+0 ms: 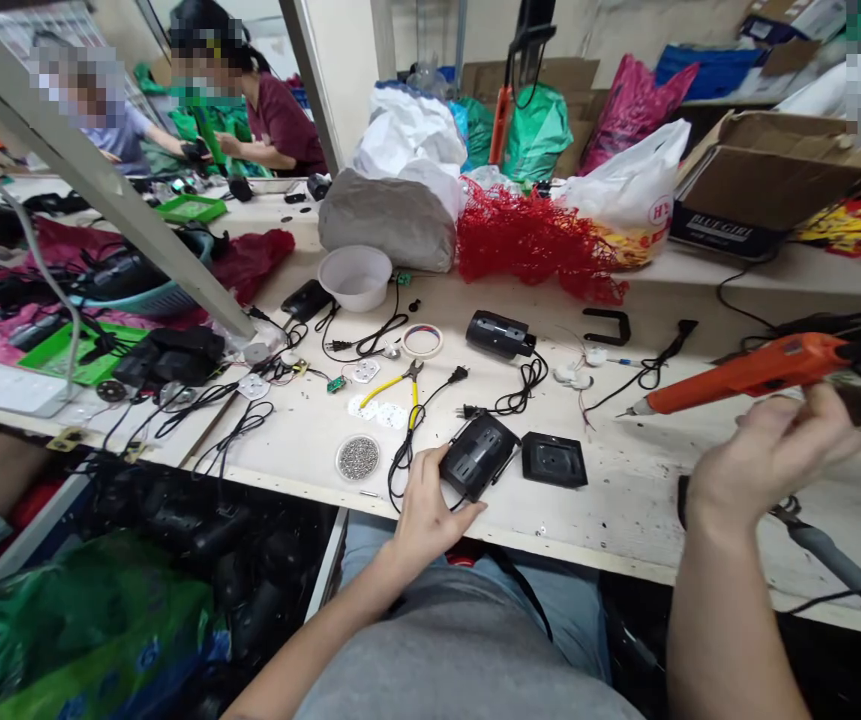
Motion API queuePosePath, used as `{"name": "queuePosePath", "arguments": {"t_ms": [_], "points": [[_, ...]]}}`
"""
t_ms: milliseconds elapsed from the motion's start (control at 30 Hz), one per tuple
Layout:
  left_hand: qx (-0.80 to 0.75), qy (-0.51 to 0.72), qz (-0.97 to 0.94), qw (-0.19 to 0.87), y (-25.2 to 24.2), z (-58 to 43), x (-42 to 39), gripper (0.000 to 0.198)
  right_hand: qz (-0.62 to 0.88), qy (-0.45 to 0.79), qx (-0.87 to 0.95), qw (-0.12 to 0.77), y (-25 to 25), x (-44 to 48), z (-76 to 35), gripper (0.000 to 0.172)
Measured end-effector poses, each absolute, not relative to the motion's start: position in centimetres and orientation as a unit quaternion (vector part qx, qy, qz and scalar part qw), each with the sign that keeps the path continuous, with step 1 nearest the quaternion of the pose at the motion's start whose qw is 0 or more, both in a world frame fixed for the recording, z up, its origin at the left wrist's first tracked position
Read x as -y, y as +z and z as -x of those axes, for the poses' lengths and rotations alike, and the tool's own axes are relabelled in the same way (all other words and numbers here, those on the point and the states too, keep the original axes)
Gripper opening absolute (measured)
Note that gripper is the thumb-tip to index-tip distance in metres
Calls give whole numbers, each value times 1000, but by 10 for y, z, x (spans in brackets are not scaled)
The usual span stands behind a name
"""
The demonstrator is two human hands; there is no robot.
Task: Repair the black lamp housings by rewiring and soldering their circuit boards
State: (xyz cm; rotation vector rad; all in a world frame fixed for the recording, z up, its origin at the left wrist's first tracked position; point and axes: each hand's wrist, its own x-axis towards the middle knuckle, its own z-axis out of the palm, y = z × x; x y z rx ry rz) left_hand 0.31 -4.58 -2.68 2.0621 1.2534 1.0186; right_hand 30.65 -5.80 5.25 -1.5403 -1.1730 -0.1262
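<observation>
My left hand (424,508) grips a black plastic housing (479,454) at the near edge of the wooden bench, fingers wrapped round its left side. Its black cord (409,436) trails away to the left of it. A flat black cover plate (554,459) lies just right of the housing. My right hand (771,448) is raised over the right part of the bench, fingers curled and partly blurred, right under an orange electric screwdriver (749,374) whose tip points left. Whether the hand touches the screwdriver I cannot tell.
A lid of small metal screws (357,458), yellow-handled pliers (398,383), a tape roll (422,340), a white bowl (357,275), a black camera body (500,333) and loose cables lie on the bench (625,500). Red netting (531,240), bags and a cardboard box (767,170) stand behind. Two people work far left.
</observation>
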Motion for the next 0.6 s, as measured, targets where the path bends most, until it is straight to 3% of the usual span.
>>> {"name": "queuePosePath", "arguments": {"t_ms": [33,67,133,233,400,600], "points": [[-465,379,-757,259,-27,-4,46,77,664,-151,451,577,48,63,-282,47],[-467,382,-754,260,-27,-5,47,75,668,-166,477,547,41,67,-254,48],[-470,388,-748,263,-28,-6,47,72,662,-54,622,414,24,70,-203,60],[-471,391,-745,263,-31,-7,47,71,643,8,700,310,2,67,-157,83],[-465,393,-747,267,-33,-8,46,73,651,22,707,276,-8,63,-159,92],[-481,405,-734,258,-35,-12,48,70,648,16,711,273,0,61,-164,81]]}}
